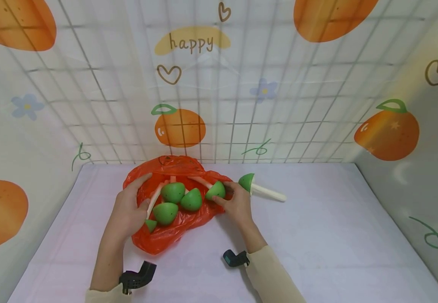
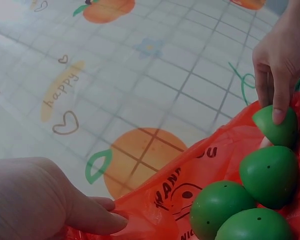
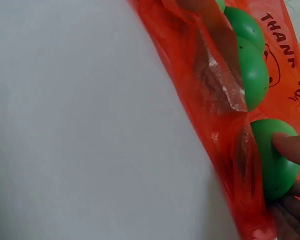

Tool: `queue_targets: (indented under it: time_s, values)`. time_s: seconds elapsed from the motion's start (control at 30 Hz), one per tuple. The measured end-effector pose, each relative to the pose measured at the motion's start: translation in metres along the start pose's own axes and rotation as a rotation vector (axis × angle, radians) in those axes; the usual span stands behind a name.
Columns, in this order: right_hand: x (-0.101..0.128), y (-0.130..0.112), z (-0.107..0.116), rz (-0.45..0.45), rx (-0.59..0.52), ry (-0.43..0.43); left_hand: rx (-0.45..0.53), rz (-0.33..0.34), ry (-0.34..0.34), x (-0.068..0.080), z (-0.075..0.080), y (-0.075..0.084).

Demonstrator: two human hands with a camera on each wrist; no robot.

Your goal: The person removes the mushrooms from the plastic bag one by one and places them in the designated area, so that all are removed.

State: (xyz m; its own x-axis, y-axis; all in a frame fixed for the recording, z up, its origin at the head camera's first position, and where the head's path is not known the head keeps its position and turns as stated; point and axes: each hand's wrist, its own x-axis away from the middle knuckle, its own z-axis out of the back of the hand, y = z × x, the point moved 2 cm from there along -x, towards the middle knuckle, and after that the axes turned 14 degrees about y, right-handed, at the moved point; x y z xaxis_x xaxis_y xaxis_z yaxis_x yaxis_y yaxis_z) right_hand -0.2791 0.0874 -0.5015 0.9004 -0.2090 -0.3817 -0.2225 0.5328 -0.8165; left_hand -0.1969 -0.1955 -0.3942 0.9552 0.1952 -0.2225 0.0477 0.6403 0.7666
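Note:
A red plastic bag (image 1: 165, 237) lies open on the white table (image 1: 317, 235) and holds several green-headed toys with cream handles (image 1: 173, 192). My left hand (image 1: 137, 201) holds the bag's left edge, with the thumb (image 2: 90, 216) pressed on the red film (image 2: 155, 205). My right hand (image 1: 227, 198) pinches one green head (image 1: 216, 190) at the bag's right rim, and its fingertips (image 2: 279, 116) rest on that head (image 2: 280, 131). In the right wrist view a finger (image 3: 292, 147) curls over the same green head (image 3: 275, 160) beside the bag (image 3: 190, 90).
One more green-headed toy with a cream handle (image 1: 260, 189) lies on the table just right of my right hand. Patterned walls with a wire grid (image 1: 219, 105) close in the back and both sides. Bare table surface (image 3: 80, 125) lies to the right and front.

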Motion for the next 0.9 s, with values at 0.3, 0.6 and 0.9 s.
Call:
queue_targets:
  time_s: [0.3,0.6,0.9]
  values:
    - [0.000,-0.001,0.000,-0.005,-0.024,0.023,-0.005,0.005,-0.005,0.001,0.002,0.003]
    - [0.000,-0.011,0.008,-0.008,-0.049,0.021,-0.003,0.022,-0.003,0.000,0.001,-0.002]
    - [-0.002,-0.021,0.016,0.013,-0.081,0.018,0.001,0.011,0.008,0.001,0.002,-0.002]
